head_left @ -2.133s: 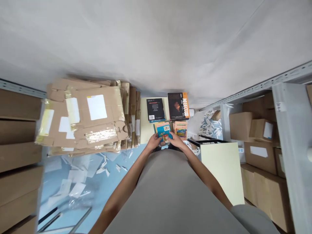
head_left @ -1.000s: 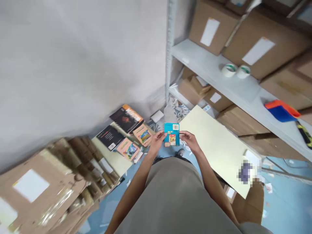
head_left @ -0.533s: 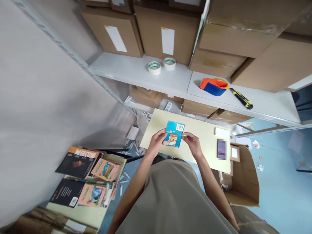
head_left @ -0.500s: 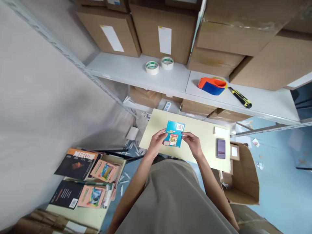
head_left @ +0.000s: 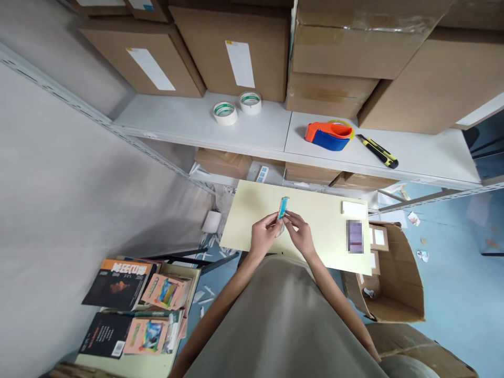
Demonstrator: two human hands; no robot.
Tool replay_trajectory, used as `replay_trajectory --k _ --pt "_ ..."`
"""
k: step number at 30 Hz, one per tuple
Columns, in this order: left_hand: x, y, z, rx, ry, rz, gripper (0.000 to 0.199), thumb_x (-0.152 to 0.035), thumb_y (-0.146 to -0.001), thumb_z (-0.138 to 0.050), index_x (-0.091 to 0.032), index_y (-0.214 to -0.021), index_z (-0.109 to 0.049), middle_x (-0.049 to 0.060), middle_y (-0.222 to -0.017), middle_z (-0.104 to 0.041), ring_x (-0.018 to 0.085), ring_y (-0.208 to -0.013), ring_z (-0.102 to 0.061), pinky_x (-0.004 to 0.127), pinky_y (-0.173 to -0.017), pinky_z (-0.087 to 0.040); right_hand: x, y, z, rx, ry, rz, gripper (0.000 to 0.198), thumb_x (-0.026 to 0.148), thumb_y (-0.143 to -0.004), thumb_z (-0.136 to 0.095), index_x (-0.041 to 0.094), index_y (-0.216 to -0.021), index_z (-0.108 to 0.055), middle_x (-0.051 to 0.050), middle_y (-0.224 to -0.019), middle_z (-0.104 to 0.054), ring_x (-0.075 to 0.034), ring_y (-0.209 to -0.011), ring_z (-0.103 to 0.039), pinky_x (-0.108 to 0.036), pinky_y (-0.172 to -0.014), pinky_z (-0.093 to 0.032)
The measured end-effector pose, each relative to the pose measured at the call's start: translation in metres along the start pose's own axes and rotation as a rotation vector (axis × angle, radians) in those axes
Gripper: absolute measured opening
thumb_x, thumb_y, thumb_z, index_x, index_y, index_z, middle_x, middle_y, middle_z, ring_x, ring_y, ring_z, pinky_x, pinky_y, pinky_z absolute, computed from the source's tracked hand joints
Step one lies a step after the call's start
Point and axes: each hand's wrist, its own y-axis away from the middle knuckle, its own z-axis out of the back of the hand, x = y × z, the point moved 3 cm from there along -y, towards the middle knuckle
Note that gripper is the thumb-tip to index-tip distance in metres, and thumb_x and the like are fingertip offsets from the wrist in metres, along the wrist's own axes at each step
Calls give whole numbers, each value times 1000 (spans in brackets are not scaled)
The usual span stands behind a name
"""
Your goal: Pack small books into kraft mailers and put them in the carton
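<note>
Between my two hands, above the cream tabletop (head_left: 244,210), is a thin blue book (head_left: 283,207), turned nearly edge-on so only a narrow strip of its cover shows. My left hand (head_left: 263,233) grips its left side with thumb and fingers. On the other side, my right hand (head_left: 301,234) pinches it near the lower part. The fingertips of both hands almost meet and hide the book's bottom end.
A shelf (head_left: 189,123) ahead bears tape rolls (head_left: 225,114), a tape dispenser (head_left: 329,136), a utility knife (head_left: 378,151) and cardboard boxes (head_left: 252,58). Magazines (head_left: 118,283) lie in stacks at lower left. An open carton (head_left: 401,283) stands right of the table, near a blurred purple item (head_left: 355,236).
The book has turned from showing its flat back with a barcode to nearly edge-on. My hands have come closer together around it. The view has shifted slightly.
</note>
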Motion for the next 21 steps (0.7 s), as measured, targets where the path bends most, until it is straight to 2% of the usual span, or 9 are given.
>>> replay_trajectory --k 4,6,8,10,13,16,18,21 --pt "-2 9 -7 -52 -107 -48 40 -47 -91 -80 -24 -123 -82 8 -122 -84 30 -108 -81 44 -100 -66 7 -5 -7 39 -170 -93 52 63 -92 -78 24 -126 -82 -13 -136 -78 -34 -117 -78 -45 -96 -67" --pt "-1 11 -9 -34 -146 -60 40 -42 -89 -81 -26 -127 -81 7 -123 -84 30 -108 -81 47 -102 -66 7 -8 -6 36 -183 -112 49 63 -91 -78 23 -119 -82 -11 -120 -83 -32 -103 -80 -41 -86 -67" --pt "0 9 -7 -10 -173 -79 46 -38 -88 -82 -27 -133 -79 7 -127 -82 29 -112 -80 47 -106 -65 6 -12 -2 30 -169 -104 43 63 -94 -73 22 -104 -82 -7 -97 -82 -28 -87 -78 -36 -74 -64" --pt "2 3 3 -72 -196 -105 54 -38 -88 -84 -26 -140 -74 10 -139 -78 30 -125 -76 45 -112 -61 3 -16 4 33 -175 -93 44 64 -95 -69 22 -91 -79 -5 -84 -78 -24 -77 -73 -33 -67 -59" --pt "10 -7 26 -203 -154 -36 65 -46 -86 -87 -23 -145 -69 16 -153 -69 32 -139 -67 45 -115 -59 -3 -20 14 71 -241 -117 45 66 -93 -72 22 -90 -78 -4 -83 -76 -21 -73 -68 -31 -65 -56" --pt "20 -13 39 -70 5 134 69 -60 -82 -89 -17 -134 -75 18 -138 -77 33 -128 -73 45 -107 -61 -7 -19 22 107 -266 -154 48 70 -91 -74 22 -96 -80 -4 -85 -77 -23 -78 -70 -32 -66 -58" --pt "23 -13 42 19 81 191 69 -66 -77 -90 -15 -123 -80 16 -126 -82 32 -118 -77 43 -102 -63 -7 -16 24 124 -261 -170 52 73 -90 -74 22 -101 -81 -5 -86 -78 -25 -82 -72 -33 -69 -60" --pt "23 -9 41 31 101 218 69 -67 -69 -95 -16 -115 -83 14 -116 -85 29 -107 -79 40 -95 -64 -8 -12 25 143 -266 -192 56 76 -90 -73 22 -106 -82 -6 -88 -80 -26 -84 -74 -35 -70 -62"
